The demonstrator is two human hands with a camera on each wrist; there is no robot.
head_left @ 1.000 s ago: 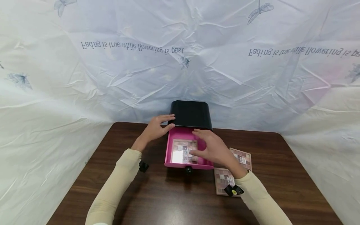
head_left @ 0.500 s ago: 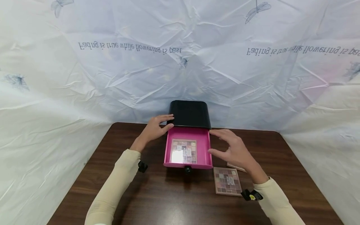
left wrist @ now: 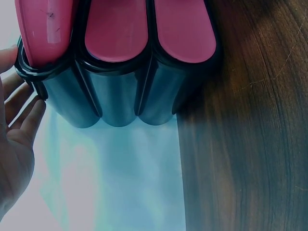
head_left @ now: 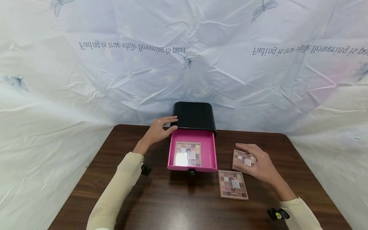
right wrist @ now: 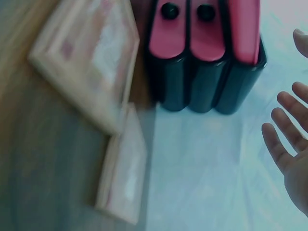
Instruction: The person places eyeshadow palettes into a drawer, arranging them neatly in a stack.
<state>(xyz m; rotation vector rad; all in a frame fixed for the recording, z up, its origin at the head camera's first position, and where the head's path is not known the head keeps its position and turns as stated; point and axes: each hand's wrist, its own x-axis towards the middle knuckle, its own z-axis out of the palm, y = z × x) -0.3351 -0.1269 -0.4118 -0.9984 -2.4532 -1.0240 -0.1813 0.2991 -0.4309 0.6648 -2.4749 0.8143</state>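
Observation:
A black chest point(head_left: 194, 115) of stacked pink drawers stands at the table's back. Its top drawer point(head_left: 208, 156) is pulled out and has one eyeshadow palette point(head_left: 187, 154) lying in it. My left hand point(head_left: 158, 130) rests against the chest's left upper edge with extended fingers; the left wrist view also shows the fingers point(left wrist: 33, 113) at that edge. My right hand point(head_left: 260, 164) is spread above a second eyeshadow palette point(head_left: 239, 157) on the table, partly covering it. In the right wrist view, the right fingers point(right wrist: 288, 118) are apart and hold nothing.
A third eyeshadow palette point(head_left: 233, 184) lies in front of the second, right of the open drawer. A black knob point(head_left: 192, 172) juts from the drawer's front. White patterned sheeting point(head_left: 184, 80) hangs behind the brown wooden table point(head_left: 178, 204).
My right hand has moved from above the open drawer, rightward and toward me, to the second palette. The left hand has stayed at the chest. The palettes lie where they were.

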